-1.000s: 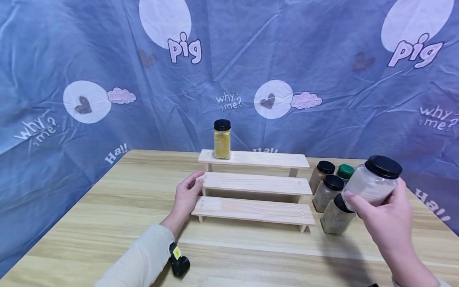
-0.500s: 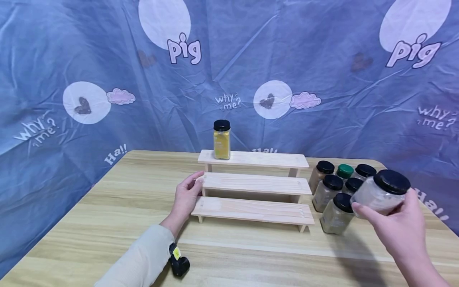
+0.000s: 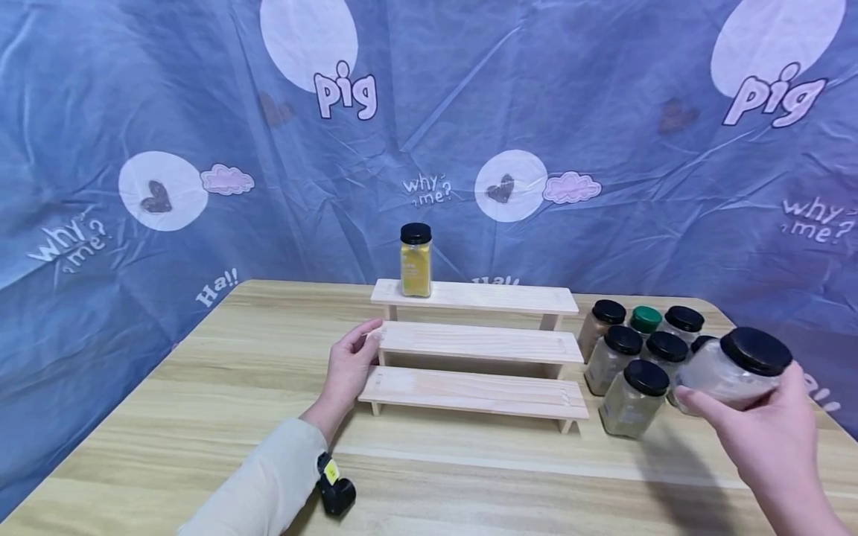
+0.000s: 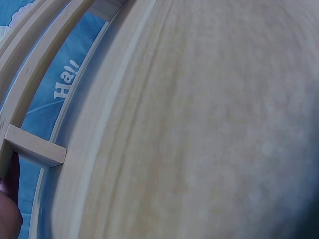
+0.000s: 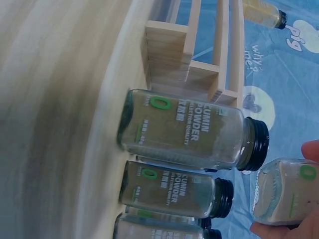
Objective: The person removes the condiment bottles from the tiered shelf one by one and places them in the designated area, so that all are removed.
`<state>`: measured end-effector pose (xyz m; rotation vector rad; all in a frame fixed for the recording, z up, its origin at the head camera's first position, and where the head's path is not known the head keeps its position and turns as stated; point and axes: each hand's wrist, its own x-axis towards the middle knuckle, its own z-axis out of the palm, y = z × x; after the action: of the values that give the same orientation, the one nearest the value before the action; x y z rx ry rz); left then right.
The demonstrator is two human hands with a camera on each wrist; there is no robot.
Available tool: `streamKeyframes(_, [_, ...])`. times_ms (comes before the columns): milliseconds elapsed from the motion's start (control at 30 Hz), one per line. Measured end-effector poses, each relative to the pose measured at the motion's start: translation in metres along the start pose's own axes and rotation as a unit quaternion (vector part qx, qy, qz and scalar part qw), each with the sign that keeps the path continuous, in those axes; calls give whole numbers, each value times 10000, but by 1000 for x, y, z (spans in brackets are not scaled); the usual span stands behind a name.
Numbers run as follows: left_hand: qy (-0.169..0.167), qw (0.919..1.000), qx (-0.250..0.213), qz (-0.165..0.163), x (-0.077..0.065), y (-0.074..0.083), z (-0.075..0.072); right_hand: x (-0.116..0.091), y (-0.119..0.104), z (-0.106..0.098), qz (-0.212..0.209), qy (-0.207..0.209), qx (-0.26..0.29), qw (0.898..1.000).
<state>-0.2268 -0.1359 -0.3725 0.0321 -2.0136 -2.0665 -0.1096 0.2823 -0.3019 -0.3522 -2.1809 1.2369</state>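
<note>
My left hand (image 3: 346, 366) pinches the left end of a three-tier wooden spice rack (image 3: 476, 341) at its middle shelf; in the left wrist view only a bit of the fingers (image 4: 9, 206) shows beside the rack. Off to the right, my right hand (image 3: 771, 432) grips a clear spice jar (image 3: 717, 376) with a black lid and pale contents. It is raised and tilted, thumb on its near side. The right wrist view shows this jar level with the lid of a cumin powder jar (image 5: 187, 130). A yellow spice jar (image 3: 416, 269) stands on the top shelf's left.
Right of the rack, several black-lidded jars (image 3: 633, 406) and a green-lidded jar (image 3: 646, 320) stand close together on the wood-grain table (image 3: 201, 417). A blue printed curtain (image 3: 429, 134) hangs behind the table.
My right hand has moved right and slightly down with its spice jar, uncovering more of the standing jars. My left hand has stayed at the rack.
</note>
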Motion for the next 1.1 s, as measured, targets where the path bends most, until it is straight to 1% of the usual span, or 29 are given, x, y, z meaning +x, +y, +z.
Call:
streamKeyframes(167, [23, 10000, 14, 18, -1, 1, 0, -4, 8, 0, -64, -224, -228, 9995])
streamKeyframes(333, [11, 10000, 11, 1, 0, 0, 1, -5, 16, 3, -12, -341, -295, 9990])
streamKeyframes(433, [39, 10000, 3, 7, 0, -1, 1, -4, 20, 3, 90, -395, -519, 9978])
streamKeyframes(533, [76, 10000, 10, 28, -1, 0, 1, -2, 25, 1, 256, -501, -829, 9950])
streamKeyframes(633, [70, 10000, -14, 46, -1, 1, 2, 1, 30, -2, 378, -647, -1217, 9897])
streamKeyframes(767, [88, 9999, 54, 39, -2, 1, 2, 4, 36, -4, 430, -963, -1410, 9844])
streamKeyframes(867, [113, 9999, 101, 19, -2, 2, 2, 7, 40, -4, 448, -1165, -1319, 9834])
streamKeyframes(1000, [95, 9999, 119, 42, -1, 1, 1, 10, 48, -3, 285, -1293, -1102, 9850])
streamKeyframes(1100, [84, 9999, 128, 52, -1, 1, 1, 12, 53, -2, 251, -1378, -1137, 9836])
